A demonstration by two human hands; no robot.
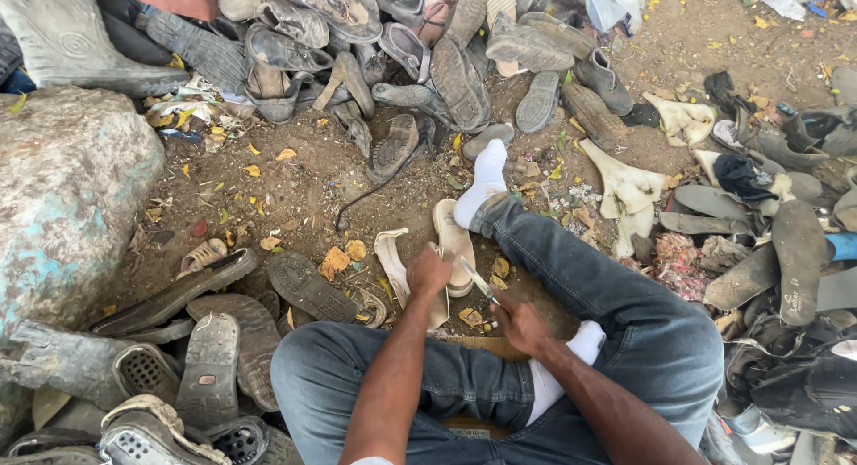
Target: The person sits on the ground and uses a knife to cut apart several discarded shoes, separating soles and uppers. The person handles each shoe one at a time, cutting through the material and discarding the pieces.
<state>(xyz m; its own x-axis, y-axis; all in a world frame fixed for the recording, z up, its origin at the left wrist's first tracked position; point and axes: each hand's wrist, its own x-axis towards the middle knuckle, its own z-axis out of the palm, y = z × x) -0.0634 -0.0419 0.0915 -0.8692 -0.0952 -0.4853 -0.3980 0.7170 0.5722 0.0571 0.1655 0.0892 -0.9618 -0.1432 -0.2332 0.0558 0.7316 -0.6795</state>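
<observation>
- Progress, judged: cutting looks under way; the left hand (429, 273) is clamped on a pale sole (398, 270); the right hand (518, 325) has its fingers closed round a knife (478, 282), blade pointing at the sole; the sole is not yet separated into pieces, as far as can be seen.
- Done, judged: a second pale sole (453, 242) lies just right of the held sole, touching the socked foot (483, 181); whether it is finished cannot be told.
- Left, judged: a shoe pile (420, 45) lies well beyond the held sole; more soles (205, 340) lie to its left.
- Sole condition: cream, thin, curled at one edge, soiled; it rests on the dirt (295, 197) in front of the knees.
</observation>
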